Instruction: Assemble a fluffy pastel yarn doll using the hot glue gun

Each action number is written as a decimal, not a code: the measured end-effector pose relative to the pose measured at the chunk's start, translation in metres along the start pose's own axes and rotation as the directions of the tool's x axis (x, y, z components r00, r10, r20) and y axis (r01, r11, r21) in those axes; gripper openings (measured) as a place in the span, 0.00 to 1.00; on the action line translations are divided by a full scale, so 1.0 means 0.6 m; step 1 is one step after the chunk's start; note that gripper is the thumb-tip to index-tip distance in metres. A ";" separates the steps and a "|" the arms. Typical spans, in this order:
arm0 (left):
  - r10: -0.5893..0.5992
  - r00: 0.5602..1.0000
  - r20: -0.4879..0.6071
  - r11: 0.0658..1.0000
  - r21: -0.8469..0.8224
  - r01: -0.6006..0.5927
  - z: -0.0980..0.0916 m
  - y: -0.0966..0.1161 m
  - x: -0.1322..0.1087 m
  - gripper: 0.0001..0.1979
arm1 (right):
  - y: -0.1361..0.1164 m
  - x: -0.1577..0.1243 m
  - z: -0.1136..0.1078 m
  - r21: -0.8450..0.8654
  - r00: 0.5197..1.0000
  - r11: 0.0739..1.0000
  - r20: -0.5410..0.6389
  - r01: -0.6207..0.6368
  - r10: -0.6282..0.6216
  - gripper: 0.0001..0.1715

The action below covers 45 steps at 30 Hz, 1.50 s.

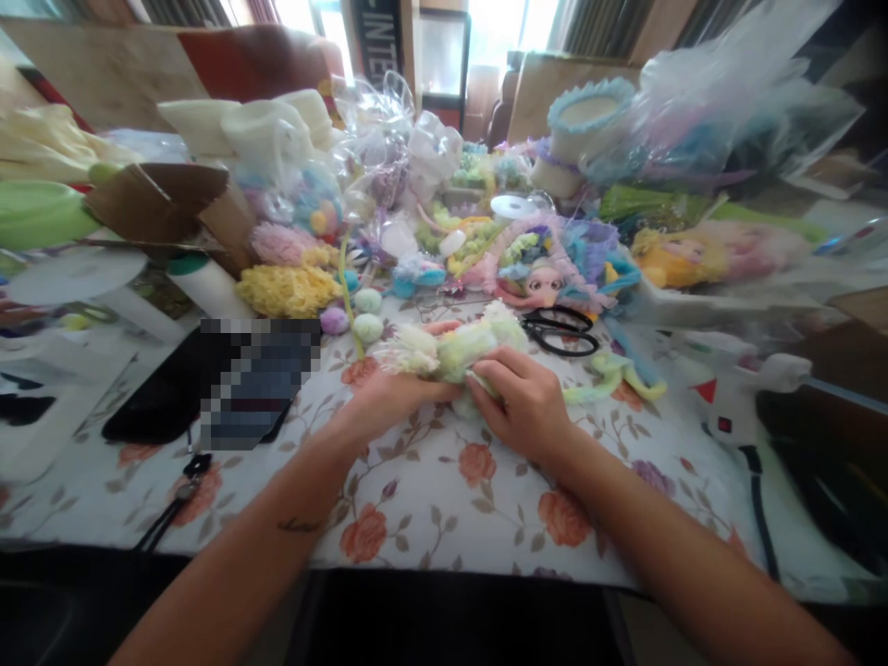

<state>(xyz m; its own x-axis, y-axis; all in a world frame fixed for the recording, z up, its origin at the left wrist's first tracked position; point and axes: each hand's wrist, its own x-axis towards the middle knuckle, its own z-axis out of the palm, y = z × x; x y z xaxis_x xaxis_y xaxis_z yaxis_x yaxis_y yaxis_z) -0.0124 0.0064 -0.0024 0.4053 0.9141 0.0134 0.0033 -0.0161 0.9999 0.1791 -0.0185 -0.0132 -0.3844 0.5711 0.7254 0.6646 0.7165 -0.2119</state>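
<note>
Both my hands hold a fluffy pale green and cream chenille bundle (454, 350) just above the floral tablecloth (430, 499). My left hand (381, 393) cups it from below, fingers curled round its left part. My right hand (519, 402) pinches its right end with bent fingers. A green and yellow fuzzy strand (617, 375) trails from the bundle to the right. Black scissors (561, 333) lie just beyond my right hand.
A phone on a dark case (208, 388) lies at the left. A doll head with pastel hair (545, 277) and several pompoms, fuzzy flowers and plastic wraps crowd the back. A white glue gun (728, 388) lies at the right. A cardboard box (166, 203) stands back left.
</note>
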 end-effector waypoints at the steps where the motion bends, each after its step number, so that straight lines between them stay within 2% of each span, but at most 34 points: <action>1: 0.021 0.999 -0.026 0.998 0.063 -0.020 -0.001 0.001 0.001 0.26 | 0.000 -0.001 0.001 0.014 1.000 1.000 0.003 -0.005 0.005 0.10; 3: 0.043 0.997 -0.057 0.988 0.152 -0.034 -0.004 0.008 0.003 0.28 | 0.001 -0.001 0.003 0.036 1.000 0.999 -0.002 -0.014 0.014 0.10; 5: 0.009 0.997 -0.075 0.987 0.158 0.003 -0.009 0.021 0.005 0.30 | 0.002 -0.001 0.004 0.061 0.999 0.998 -0.017 -0.026 0.027 0.10; 7: -0.107 0.988 -0.114 0.989 0.086 0.117 -0.022 0.037 0.009 0.32 | 0.003 -0.001 0.005 0.090 0.999 0.995 -0.029 -0.043 0.046 0.11; 9: -0.259 0.952 -0.163 0.965 0.010 0.264 -0.044 0.053 0.013 0.29 | 0.004 -0.001 0.005 0.116 0.997 0.992 -0.035 -0.059 0.063 0.10; 11: -0.292 0.937 -0.191 0.955 -0.005 0.297 -0.072 0.064 0.016 0.28 | 0.004 -0.002 0.006 0.132 0.997 0.989 -0.042 -0.065 0.071 0.10; 12: -0.304 0.918 -0.253 0.950 -0.009 0.312 -0.085 0.068 0.015 0.28 | 0.004 -0.002 0.007 0.136 0.996 0.989 -0.045 -0.065 0.071 0.10; 13: -0.297 0.891 -0.343 0.947 0.010 0.320 -0.094 0.071 0.011 0.27 | 0.004 -0.002 0.007 0.139 0.996 0.988 -0.047 -0.065 0.073 0.10; 14: -0.228 0.856 -0.464 0.950 0.085 0.299 -0.100 0.073 0.004 0.24 | 0.003 -0.003 0.008 0.142 0.996 0.987 -0.047 -0.068 0.075 0.10; 15: -0.074 0.820 -0.567 0.946 0.222 0.239 -0.099 0.075 -0.006 0.21 | 0.002 -0.003 0.008 0.147 0.996 0.987 -0.045 -0.071 0.078 0.10; 16: 0.094 0.773 -0.627 0.902 0.383 0.201 -0.092 0.076 -0.019 0.20 | 0.002 -0.003 0.009 0.153 0.996 0.985 -0.041 -0.074 0.081 0.10; 17: 0.214 0.774 -0.596 0.842 0.515 0.163 -0.079 0.077 -0.033 0.21 | 0.001 -0.003 0.009 0.159 0.996 0.984 -0.037 -0.076 0.083 0.10; 18: 0.241 0.809 -0.536 0.812 0.568 0.135 -0.061 0.078 -0.049 0.21 | 0.000 -0.002 0.010 0.166 0.996 0.983 -0.034 -0.078 0.085 0.10; 20: 0.181 0.918 -0.352 0.805 0.590 0.068 -0.018 0.075 -0.074 0.22 | 0.000 -0.002 0.011 0.177 0.995 0.981 -0.033 -0.085 0.092 0.09; 21: 0.159 0.955 -0.252 0.790 0.613 0.030 0.002 0.071 -0.082 0.25 | 0.000 -0.002 0.011 0.179 0.995 0.980 -0.036 -0.090 0.098 0.09; 22: 0.162 0.967 -0.195 0.771 0.636 0.000 0.020 0.064 -0.084 0.29 | 0.000 -0.001 0.011 0.181 0.994 0.979 -0.037 -0.094 0.102 0.09; 24: 0.172 0.969 -0.179 0.755 0.655 -0.013 0.044 0.047 -0.076 0.36 | 0.000 -0.001 0.011 0.184 0.993 0.978 -0.039 -0.098 0.107 0.09; 26: 0.190 0.962 -0.196 0.737 0.676 -0.008 0.051 0.029 -0.056 0.38 | 0.001 -0.001 0.011 0.185 0.994 0.978 -0.037 -0.098 0.107 0.09; 29: 0.208 0.959 -0.193 0.676 0.737 0.001 0.046 0.017 -0.023 0.36 | 0.001 -0.002 0.010 0.193 0.992 0.974 -0.032 -0.116 0.124 0.09; 35: 0.204 0.976 -0.077 0.546 0.836 -0.048 0.018 0.036 0.011 0.28 | 0.004 -0.002 0.009 0.191 0.984 0.966 -0.015 -0.173 0.180 0.10; 37: 0.258 0.963 -0.075 0.450 0.891 -0.051 0.010 0.035 0.014 0.26 | 0.005 -0.001 0.009 0.199 0.981 0.961 -0.003 -0.190 0.195 0.10; 39: 0.385 0.921 -0.055 0.318 0.945 -0.077 0.003 0.028 0.012 0.25 | 0.006 -0.001 0.009 0.203 0.979 0.958 -0.002 -0.201 0.206 0.09; 42: 0.589 0.807 0.045 0.162 0.971 -0.173 -0.001 0.010 0.008 0.30 | 0.005 -0.002 0.009 0.205 0.977 0.956 -0.004 -0.208 0.214 0.08; 45: 0.684 0.706 0.183 0.060 0.951 -0.304 0.001 -0.004 0.008 0.33 | 0.004 -0.003 0.011 0.202 0.978 0.958 -0.002 -0.204 0.209 0.08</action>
<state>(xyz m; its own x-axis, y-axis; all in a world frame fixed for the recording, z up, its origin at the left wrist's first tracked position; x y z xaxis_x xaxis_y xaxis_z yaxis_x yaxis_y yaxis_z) -0.0097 0.0106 -0.0047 0.4555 0.5606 0.6915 0.7462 -0.6641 0.0468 0.1774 -0.0153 -0.0193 -0.2356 0.7071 0.6667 0.5858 0.6507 -0.4832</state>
